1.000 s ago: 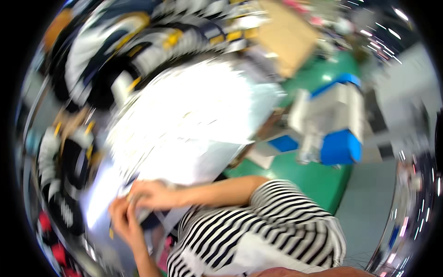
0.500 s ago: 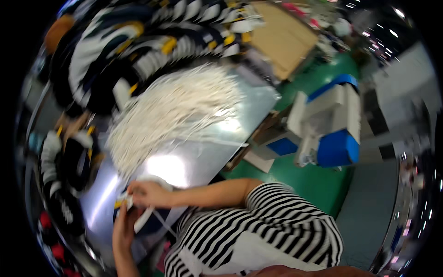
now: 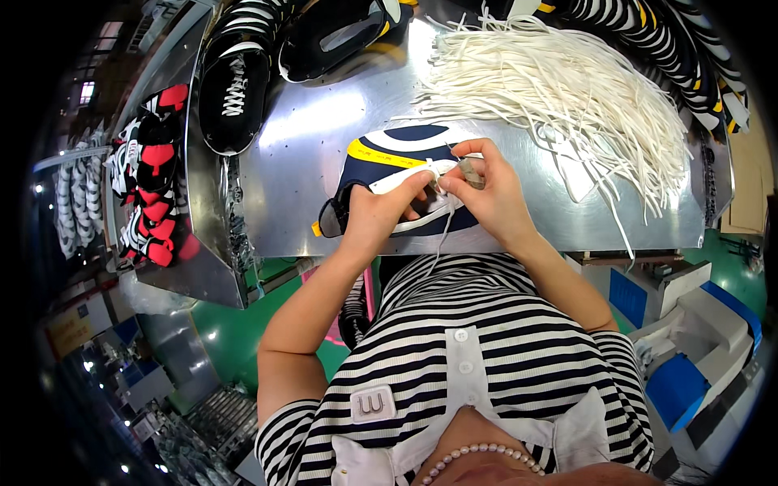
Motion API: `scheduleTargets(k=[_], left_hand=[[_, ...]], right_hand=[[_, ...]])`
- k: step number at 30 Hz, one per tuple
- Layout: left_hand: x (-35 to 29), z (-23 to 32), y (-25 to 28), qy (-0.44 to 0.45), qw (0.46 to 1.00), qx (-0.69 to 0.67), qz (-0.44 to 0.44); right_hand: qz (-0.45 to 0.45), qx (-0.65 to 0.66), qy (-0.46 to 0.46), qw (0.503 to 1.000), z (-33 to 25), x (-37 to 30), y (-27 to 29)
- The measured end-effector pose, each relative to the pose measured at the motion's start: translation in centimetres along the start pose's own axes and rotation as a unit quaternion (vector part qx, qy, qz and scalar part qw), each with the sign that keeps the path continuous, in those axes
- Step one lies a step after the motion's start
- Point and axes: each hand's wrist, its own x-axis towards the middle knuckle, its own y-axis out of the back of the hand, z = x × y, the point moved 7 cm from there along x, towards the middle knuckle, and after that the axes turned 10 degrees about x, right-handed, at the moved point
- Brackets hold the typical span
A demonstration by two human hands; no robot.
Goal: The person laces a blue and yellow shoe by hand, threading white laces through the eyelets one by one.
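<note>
A navy, white and yellow shoe upper (image 3: 385, 154) lies sideways on the metal table in front of me. My left hand (image 3: 381, 212) grips its opening, thumb pressed beside the eyelets and other fingers partly inside. On the upper's other side, my right hand (image 3: 492, 190) pinches at the eyelet area, where white lace runs through. A greyish wrap covers one of its fingers. One white lace end (image 3: 445, 239) hangs from the upper over the table's near edge. My fingers hide exactly which part of the lace is held.
A heap of loose white laces (image 3: 551, 85) spreads over the metal table (image 3: 308, 194). Nested shoe uppers (image 3: 648, 32) line the far right. Black uppers (image 3: 235, 97) stand at the far left, with red, black and white pieces (image 3: 158, 174) beyond. A blue-and-white machine (image 3: 697, 348) stands right.
The view has swung and sharpened, bringing the lace heap to the right and the shoe upper near the middle. Both hands remain at the upper, with the left now gripping its opening.
</note>
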Motion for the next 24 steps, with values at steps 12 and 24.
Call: scheduleTargets(k=[12, 24], left_hand=[[0.3, -0.4, 0.5, -0.001, 0.994, 0.105, 0.014], [-1.2, 0.8, -0.2, -0.14, 0.98, 0.106, 0.092]], right_hand=[[-0.007, -0.083, 0.035, 0.996, -0.1, -0.5, -0.5], [-0.046, -0.143, 0.088, 0.985, -2.5, -2.1, 0.0]])
